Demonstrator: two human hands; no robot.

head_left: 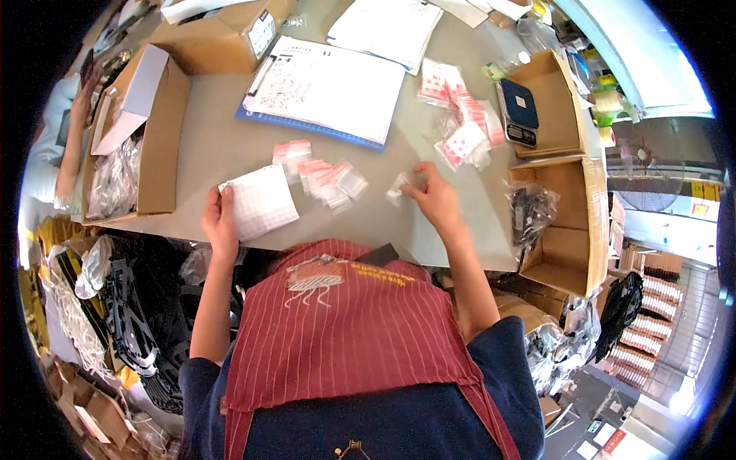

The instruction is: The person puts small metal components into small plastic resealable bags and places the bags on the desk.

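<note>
My left hand (220, 221) grips the left edge of a white sheet marked with a grid (264, 203), which looks like a label sheet, over the table's near edge. To the right, my right hand (435, 195) is closed, thumb and fingers pinching a small whitish piece (398, 187), too blurred to name surely. Between my hands lies a loose spread of small clear bags with red and white print (330, 182). Farther right is a heap of similar red-printed bags (465, 126).
A blue clipboard with papers (322, 88) lies at the back. At left stands a cardboard box of clear bags (157, 146). Open boxes at right hold a small digital scale (519, 111) and bagged black parts (530, 215). Another person's arm (73, 142) shows at far left.
</note>
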